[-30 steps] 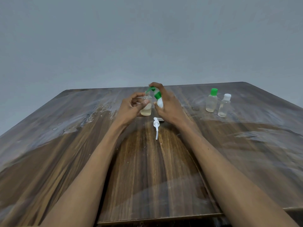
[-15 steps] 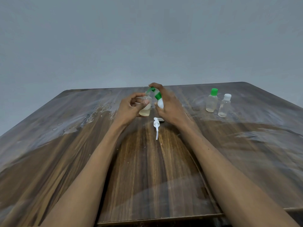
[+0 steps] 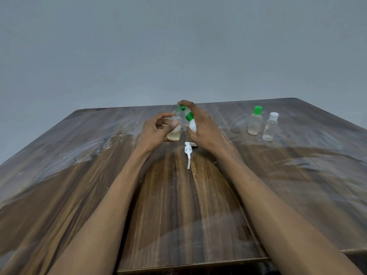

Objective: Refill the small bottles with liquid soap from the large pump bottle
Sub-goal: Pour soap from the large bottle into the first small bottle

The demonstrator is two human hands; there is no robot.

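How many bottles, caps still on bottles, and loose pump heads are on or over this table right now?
Small clear bottles: 3, one in the left hand, one green-capped, one white-capped
White squeeze bottle with green nozzle, in the right hand: 1
Loose white pump head: 1
Total: 5

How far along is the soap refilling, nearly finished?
Not nearly. The left hand holds a small bottle partly filled with yellowish soap, while the right hand tips the white-and-green bottle over it. The pump head lies on the table. The green-capped bottle and white-capped bottle look almost empty.
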